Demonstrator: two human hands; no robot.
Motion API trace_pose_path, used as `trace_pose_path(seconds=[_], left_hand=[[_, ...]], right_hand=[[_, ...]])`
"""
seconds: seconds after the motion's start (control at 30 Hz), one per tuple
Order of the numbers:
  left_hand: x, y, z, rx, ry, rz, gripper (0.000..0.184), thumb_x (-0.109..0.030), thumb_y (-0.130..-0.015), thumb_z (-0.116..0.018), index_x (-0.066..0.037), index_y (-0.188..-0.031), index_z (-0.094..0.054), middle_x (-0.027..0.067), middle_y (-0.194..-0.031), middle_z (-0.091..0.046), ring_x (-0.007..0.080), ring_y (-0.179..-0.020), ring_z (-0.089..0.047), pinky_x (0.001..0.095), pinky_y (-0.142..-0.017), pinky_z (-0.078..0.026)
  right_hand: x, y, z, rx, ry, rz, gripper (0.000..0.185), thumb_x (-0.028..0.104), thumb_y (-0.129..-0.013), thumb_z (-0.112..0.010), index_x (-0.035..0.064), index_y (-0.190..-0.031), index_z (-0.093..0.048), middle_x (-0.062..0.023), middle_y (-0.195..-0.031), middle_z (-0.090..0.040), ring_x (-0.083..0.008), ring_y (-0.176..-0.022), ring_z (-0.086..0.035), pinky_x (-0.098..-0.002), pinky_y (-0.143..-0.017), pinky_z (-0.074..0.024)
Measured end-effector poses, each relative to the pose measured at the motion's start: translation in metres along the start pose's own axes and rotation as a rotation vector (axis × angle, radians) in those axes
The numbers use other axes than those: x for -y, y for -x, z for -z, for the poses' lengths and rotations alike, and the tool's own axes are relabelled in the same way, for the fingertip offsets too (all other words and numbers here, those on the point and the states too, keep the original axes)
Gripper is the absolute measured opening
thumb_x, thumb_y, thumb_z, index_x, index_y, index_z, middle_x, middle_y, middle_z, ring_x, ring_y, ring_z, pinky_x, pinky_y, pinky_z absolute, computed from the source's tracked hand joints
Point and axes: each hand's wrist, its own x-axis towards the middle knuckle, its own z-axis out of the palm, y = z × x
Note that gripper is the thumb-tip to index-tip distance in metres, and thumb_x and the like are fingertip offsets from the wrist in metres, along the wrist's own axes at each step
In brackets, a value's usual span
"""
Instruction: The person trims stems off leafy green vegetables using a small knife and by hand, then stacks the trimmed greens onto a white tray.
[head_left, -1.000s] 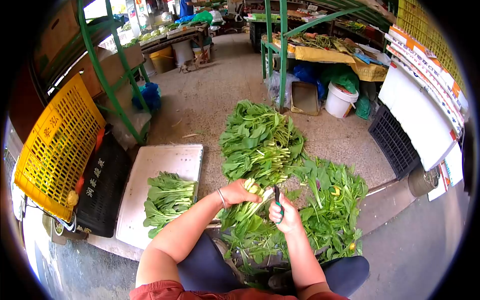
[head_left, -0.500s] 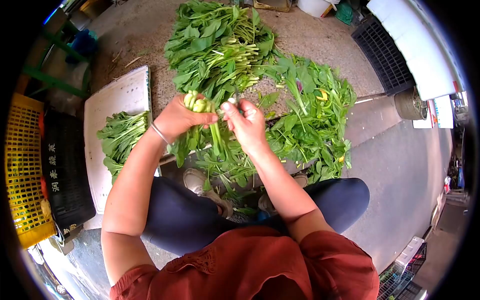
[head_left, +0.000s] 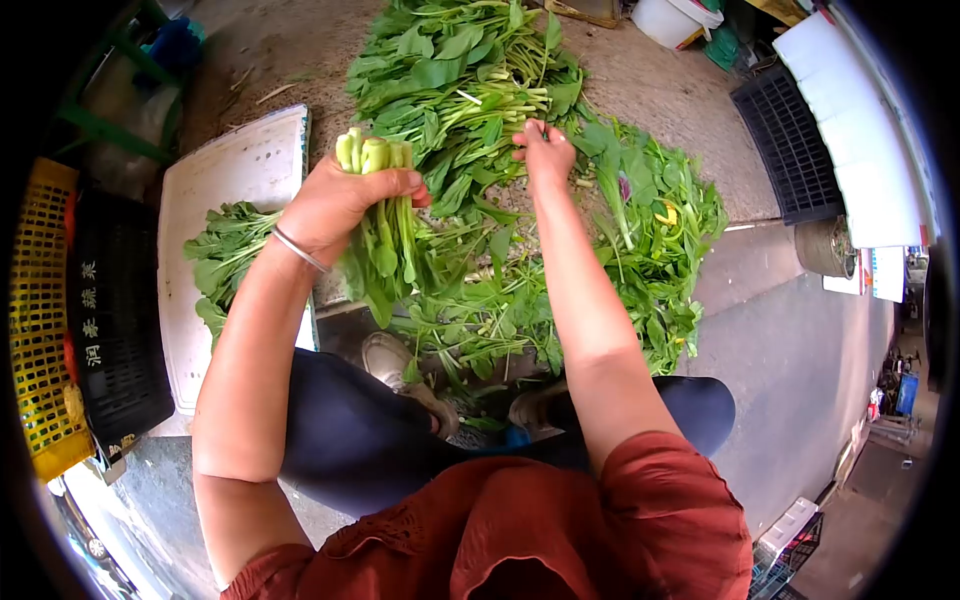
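My left hand (head_left: 345, 205) is closed round a bunch of leafy greens (head_left: 385, 245). The pale cut stem ends stick up above the fist, and the leaves hang down below it. My right hand (head_left: 548, 158) is stretched forward at the right edge of a big heap of greens (head_left: 440, 80), whose stems point towards it. Its fingers are curled together; a small dark bit shows at the fingertips, too little to name. Loose leaves and trimmings (head_left: 650, 240) lie in a spread to the right and below that hand.
On my left a white foam lid (head_left: 235, 160) carries a small bundle of greens (head_left: 230, 250). Beyond it stand a black crate (head_left: 120, 330) and a yellow crate (head_left: 45, 310). Another black crate (head_left: 788, 145), a white foam box (head_left: 850, 120) and a white bucket (head_left: 675, 20) are at the right and back.
My right hand has moved away from the bunch, forward and right to the heap. My left hand has shifted slightly up and left, still holding the greens. The view has shifted a little.
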Motion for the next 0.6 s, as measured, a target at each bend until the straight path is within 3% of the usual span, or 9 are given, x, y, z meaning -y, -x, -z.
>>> trace_pose_path(seconds=[0.07,0.17,0.2,0.27,0.33,0.43,0.53,0.6], left_hand=[[0.001,-0.005,0.002,-0.013,-0.004,-0.009,0.027,-0.007,-0.073,-0.066,0.000,-0.096,-0.054,0.0072,-0.081,-0.059,0.0221,-0.079,-0.062,0.0308,-0.064,-0.051],[0.000,-0.006,0.000,-0.060,-0.051,-0.008,0.022,-0.005,-0.073,-0.066,0.000,-0.090,-0.055,0.0074,-0.083,-0.058,0.0214,-0.076,-0.063,0.0300,-0.062,-0.051],[0.001,-0.006,0.003,-0.065,-0.047,-0.007,0.022,-0.005,-0.073,-0.066,0.000,-0.090,-0.055,0.0074,-0.083,-0.058,0.0214,-0.076,-0.063,0.0300,-0.062,-0.051],[0.005,-0.010,0.004,-0.054,-0.070,-0.020,0.020,-0.004,-0.072,-0.065,0.000,-0.088,-0.055,0.0069,-0.081,-0.058,0.0198,-0.072,-0.062,0.0285,-0.061,-0.051],[0.006,-0.013,0.002,-0.062,-0.075,-0.031,0.018,-0.004,-0.073,-0.065,0.000,-0.087,-0.055,0.0061,-0.079,-0.057,0.0172,-0.065,-0.061,0.0271,-0.059,-0.050],[0.007,-0.015,0.002,-0.107,-0.123,0.006,0.017,-0.005,-0.072,-0.066,-0.001,-0.086,-0.056,0.0048,-0.076,-0.058,0.0147,-0.062,-0.058,0.0263,-0.057,-0.049],[0.010,-0.014,-0.001,-0.120,-0.265,-0.019,0.016,-0.006,-0.072,-0.067,-0.001,-0.083,-0.058,0.0036,-0.073,-0.058,0.0124,-0.059,-0.056,0.0251,-0.056,-0.047],[0.012,-0.013,-0.002,-0.074,-0.354,-0.026,0.015,-0.008,-0.071,-0.069,-0.002,-0.081,-0.060,0.0027,-0.071,-0.059,0.0105,-0.058,-0.054,0.0241,-0.057,-0.046]], right_hand=[[-0.002,-0.015,-0.018,-0.007,-0.082,-0.018,0.014,0.013,-0.082,-0.059,0.0001,-0.087,-0.056,-0.0077,-0.069,-0.060,-0.0111,-0.046,-0.053,-0.0219,-0.040,-0.0403],[0.006,-0.017,-0.029,-0.074,-0.105,-0.255,0.018,0.013,-0.077,-0.065,0.0004,-0.080,-0.053,-0.0081,-0.060,-0.058,-0.0103,-0.042,-0.051,-0.0225,-0.034,-0.0314],[0.005,-0.020,-0.030,-0.070,-0.100,-0.257,0.018,0.013,-0.077,-0.065,0.0004,-0.080,-0.053,-0.0081,-0.060,-0.058,-0.0103,-0.042,-0.051,-0.0225,-0.034,-0.0314],[0.004,-0.026,-0.028,-0.092,-0.206,-0.473,0.017,0.012,-0.077,-0.065,0.0008,-0.082,-0.052,-0.0075,-0.060,-0.058,-0.0101,-0.042,-0.050,-0.0220,-0.033,-0.0291],[-0.007,-0.027,-0.015,0.009,-0.262,-0.478,0.018,0.009,-0.076,-0.063,0.0019,-0.087,-0.051,-0.0076,-0.067,-0.060,-0.0104,-0.048,-0.055,-0.0212,-0.035,-0.0294],[-0.021,0.001,0.007,0.084,-0.447,-0.287,0.023,0.006,-0.076,-0.063,0.0037,-0.094,-0.049,-0.0064,-0.079,-0.060,-0.0117,-0.065,-0.061,-0.0198,-0.041,-0.0318],[-0.045,0.018,0.037,0.152,-0.516,-0.369,0.026,0.008,-0.076,-0.065,0.0037,-0.096,-0.049,-0.0056,-0.079,-0.060,-0.0118,-0.065,-0.061,-0.0195,-0.041,-0.0319],[-0.042,0.041,0.056,0.158,-0.479,-0.314,0.024,0.009,-0.076,-0.066,0.0037,-0.094,-0.051,-0.0055,-0.078,-0.061,-0.0117,-0.065,-0.061,-0.0193,-0.040,-0.0322]])
